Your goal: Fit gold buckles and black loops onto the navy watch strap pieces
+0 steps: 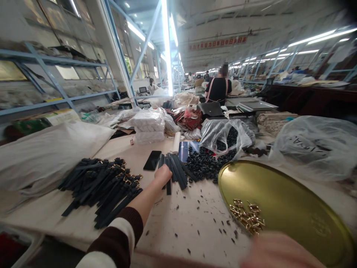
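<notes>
My left hand reaches far forward over the worktable, fingers closed round the near ends of a bundle of black straps. A heap of black straps with gold buckles lies to its left. My right hand shows only as a blur at the bottom edge, beside a round gold tray that holds several small gold buckles. The right hand's fingers are smeared.
A pile of small black rings spills from a clear plastic bag. A black phone lies near the straps. White bags, folded cloth and blue shelving stand around. A person in black works further back.
</notes>
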The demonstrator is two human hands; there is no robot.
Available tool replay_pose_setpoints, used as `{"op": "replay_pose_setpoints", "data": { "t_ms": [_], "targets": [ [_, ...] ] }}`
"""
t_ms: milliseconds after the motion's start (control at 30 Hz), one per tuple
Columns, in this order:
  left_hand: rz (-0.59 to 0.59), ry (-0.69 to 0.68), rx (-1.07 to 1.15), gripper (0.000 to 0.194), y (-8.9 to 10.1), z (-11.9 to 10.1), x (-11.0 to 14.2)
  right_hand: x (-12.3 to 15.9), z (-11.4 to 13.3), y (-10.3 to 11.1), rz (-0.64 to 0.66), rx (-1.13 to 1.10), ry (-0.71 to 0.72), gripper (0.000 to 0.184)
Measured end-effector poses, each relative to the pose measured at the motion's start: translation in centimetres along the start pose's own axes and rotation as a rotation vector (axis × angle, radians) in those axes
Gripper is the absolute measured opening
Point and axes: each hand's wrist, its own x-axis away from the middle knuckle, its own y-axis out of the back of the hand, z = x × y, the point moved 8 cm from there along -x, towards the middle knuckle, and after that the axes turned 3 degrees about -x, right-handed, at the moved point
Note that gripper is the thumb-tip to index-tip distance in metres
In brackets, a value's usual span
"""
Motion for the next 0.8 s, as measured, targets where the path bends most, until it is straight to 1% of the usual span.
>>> {"op": "replay_pose_setpoints", "data": {
  "t_ms": [67,133,167,233,300,400,467,533,600,700,767,800],
  "targets": [
    [0.009,0.014,0.005,0.031,0.0,0.1,0.3,-4.0,0.6,-0.9,0.008,0.054,0.074,0.030],
    [0.023,0.017,0.008,0.031,0.1,0.2,0.6,-7.9,0.8,-2.1,0.026,0.297,0.171,0.028],
    [0.035,0.016,0.008,0.031,0.2,0.4,0.7,-9.7,0.4,-2.9,0.063,0.419,0.198,0.029],
    [0.067,0.001,0.007,0.029,0.2,0.8,1.1,-12.4,-1.2,-4.2,0.116,0.499,0.203,0.028],
    [0.105,-0.031,0.008,0.026,0.1,1.3,1.7,-14.0,-2.9,-5.5,0.166,0.545,0.197,0.026],
    [0.122,-0.089,0.031,0.026,0.1,1.6,2.4,-15.2,-5.0,-7.3,0.225,0.609,0.187,0.022],
    [0.102,-0.110,0.065,0.028,0.2,1.5,2.6,-15.6,-5.7,-8.4,0.246,0.640,0.175,0.019],
    [0.083,-0.104,0.113,0.028,0.2,1.3,2.5,-16.0,-6.1,-8.9,0.255,0.659,0.161,0.014],
    [0.087,-0.076,0.178,0.027,0.2,1.3,2.3,-16.1,-6.2,-9.1,0.261,0.659,0.152,0.010],
    [0.108,-0.040,0.324,0.023,0.4,1.7,2.4,-15.4,-5.7,-8.7,0.269,0.614,0.154,0.012],
    [0.129,-0.034,0.464,0.018,0.7,1.9,3.4,-14.0,-5.1,-8.3,0.272,0.557,0.152,0.013],
    [0.154,-0.038,0.547,0.016,0.8,1.8,4.3,-13.1,-4.7,-8.2,0.277,0.537,0.148,0.014]
  ]
}}
